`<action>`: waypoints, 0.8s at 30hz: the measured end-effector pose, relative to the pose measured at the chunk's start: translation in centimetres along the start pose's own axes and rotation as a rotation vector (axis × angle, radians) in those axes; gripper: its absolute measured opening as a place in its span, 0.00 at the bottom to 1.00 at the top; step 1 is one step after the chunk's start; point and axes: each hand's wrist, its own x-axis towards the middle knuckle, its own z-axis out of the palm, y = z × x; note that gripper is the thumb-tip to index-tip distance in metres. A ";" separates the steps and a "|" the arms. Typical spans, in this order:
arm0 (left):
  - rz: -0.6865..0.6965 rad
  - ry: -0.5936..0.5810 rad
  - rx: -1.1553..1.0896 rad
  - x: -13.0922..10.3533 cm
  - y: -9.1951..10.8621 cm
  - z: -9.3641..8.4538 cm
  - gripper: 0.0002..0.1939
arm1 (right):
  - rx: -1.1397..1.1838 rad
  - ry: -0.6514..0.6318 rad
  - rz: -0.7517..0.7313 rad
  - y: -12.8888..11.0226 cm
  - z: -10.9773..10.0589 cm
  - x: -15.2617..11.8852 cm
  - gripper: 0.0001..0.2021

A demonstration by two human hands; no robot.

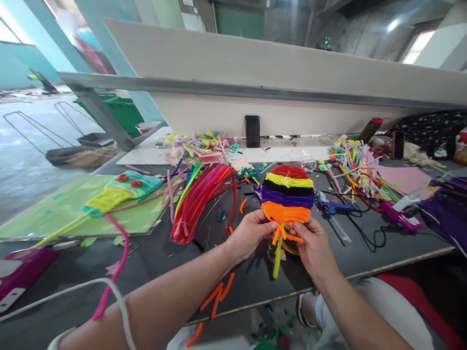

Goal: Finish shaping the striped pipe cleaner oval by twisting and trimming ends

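Between both hands, above the dark tabletop, is a rounded pipe-cleaner craft [287, 192] striped red, yellow, black, purple and orange. My left hand [252, 234] pinches its lower left edge, thumb in front. At the lower right edge my right hand [314, 245] grips it, fingers partly hidden behind. Short orange pipe-cleaner ends [282, 234] stick out between my thumbs. A yellow stem [278, 258] hangs below them. Several loose orange pipe-cleaner pieces [218, 297] lie near the table's front edge, by my left forearm.
A bundle of red and pink pipe cleaners [204, 201] lies left of centre. A blue glue gun [333, 206] with cables lies to the right, near a purple power strip [403, 216]. A green board [78, 201] bears a flower-like craft [127, 187]. A phone [252, 131] leans at the back.
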 end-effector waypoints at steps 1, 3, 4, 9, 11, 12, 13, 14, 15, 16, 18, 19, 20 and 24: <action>-0.003 0.006 0.004 0.0 0.0 0.0 0.16 | -0.004 -0.002 -0.002 0.0 -0.1 0.0 0.09; -0.010 0.002 0.012 -0.1 0.1 0.0 0.16 | -0.011 -0.003 0.001 0.1 -0.2 0.0 0.09; -0.015 -0.010 0.012 -0.2 0.2 0.0 0.16 | -0.013 -0.005 0.004 0.0 -0.2 0.0 0.09; -0.024 -0.063 -0.033 -0.3 0.6 0.1 0.15 | -0.057 -0.012 0.015 -0.3 -0.4 0.4 0.08; -0.005 -0.027 -0.038 -0.2 0.6 -0.1 0.14 | -0.080 -0.012 0.022 -0.5 -0.5 0.6 0.08; 0.007 0.000 -0.031 0.0 0.5 -0.2 0.13 | -0.087 -0.015 0.029 -0.5 -0.6 0.7 0.09; 0.017 0.025 -0.018 0.1 0.5 -0.3 0.13 | -0.091 -0.020 0.038 -0.5 -0.6 0.8 0.09; 0.022 0.046 -0.003 0.2 0.4 -0.5 0.13 | -0.095 -0.025 0.046 -0.5 -0.7 0.8 0.09; 0.024 0.062 0.013 0.3 0.3 -0.6 0.14 | -0.098 -0.031 0.054 -0.5 -0.7 0.9 0.09; 0.025 0.071 0.027 0.4 0.3 -0.7 0.14 | -0.101 -0.037 0.059 -0.5 -0.8 0.9 0.09; 0.023 0.076 0.039 0.5 0.3 -0.9 0.13 | -0.105 -0.042 0.070 -0.5 -0.8 0.9 0.09; 0.024 0.073 0.041 0.5 0.3 -1.0 0.13 | -0.106 -0.039 0.078 -0.6 -0.8 0.9 0.09; 0.022 0.067 0.042 0.5 0.3 -1.0 0.13 | -0.108 -0.034 0.088 -0.6 -0.8 0.9 0.09; 0.009 0.064 0.051 0.5 0.5 -1.2 0.12 | -0.135 -0.033 0.138 -1.1 -0.9 0.8 0.09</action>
